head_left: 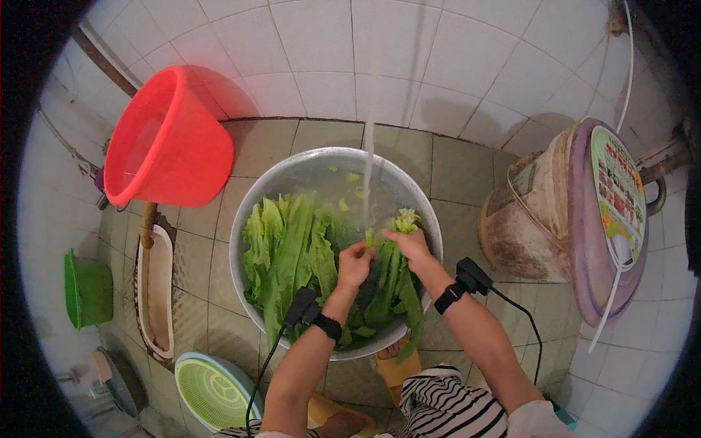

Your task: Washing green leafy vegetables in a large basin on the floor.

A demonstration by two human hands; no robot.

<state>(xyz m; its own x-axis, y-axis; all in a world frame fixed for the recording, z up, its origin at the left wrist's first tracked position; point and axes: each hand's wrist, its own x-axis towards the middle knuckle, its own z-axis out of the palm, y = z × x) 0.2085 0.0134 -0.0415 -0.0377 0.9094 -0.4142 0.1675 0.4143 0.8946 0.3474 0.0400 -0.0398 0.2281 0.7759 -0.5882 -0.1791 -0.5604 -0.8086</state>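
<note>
A wide metal basin [244,310] on the floor holds water and long green lettuce leaves [285,237]. My right hand [410,244] is closed around a bunch of lettuce [394,281], its pale stem end pointing away from me and its leaves hanging toward the near rim. Beside it, my left hand [355,264] pinches at a small pale-green bit of lettuce leaf [369,237]; its fingertips are partly hidden. A stream of water [369,168] falls into the basin just beyond my hands. Loose leaf scraps [354,177] float at the far side.
At the far left stands a red bucket [208,160], with a squat toilet [170,292] and a green bin [91,292] nearer. A green strainer basket [212,390] sits in a pale tub near my left arm. On the right, a stained bucket [518,219] bears a purple lid [588,281].
</note>
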